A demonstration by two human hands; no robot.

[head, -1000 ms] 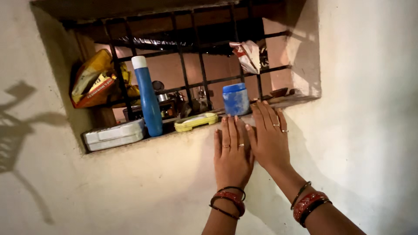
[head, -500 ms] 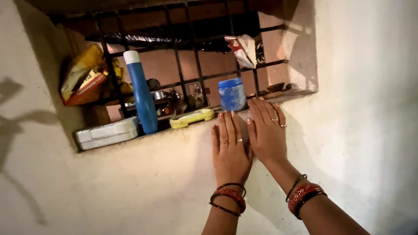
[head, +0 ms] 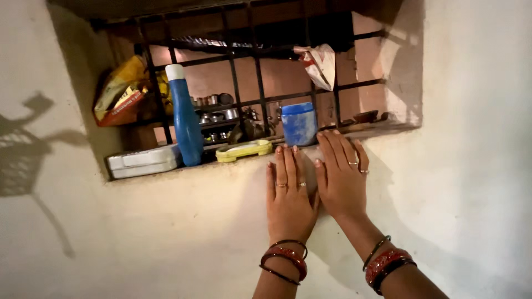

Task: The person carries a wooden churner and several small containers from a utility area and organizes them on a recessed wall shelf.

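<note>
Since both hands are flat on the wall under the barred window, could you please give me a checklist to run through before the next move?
1. Left hand empty, palm flat on the white plastered wall: ok.
2. Right hand empty, fingertips at the sill: ok.
3. Short blue plastic jar upright above the fingers: ok.
4. Tall blue bottle with white cap upright: ok.
5. Jar lid shut tight: cannot tell.

Both forearms are cut off by the near edge of the picture, just past the bangles. The left hand (head: 288, 194) hides the wall patch under its palm, and so does the right hand (head: 341, 177). Small metal vessels (head: 213, 111) far behind the window bars (head: 257, 72) are too small and dim to tell apart. The yellow packet (head: 119, 94) is partly hidden by 1 bar.
</note>
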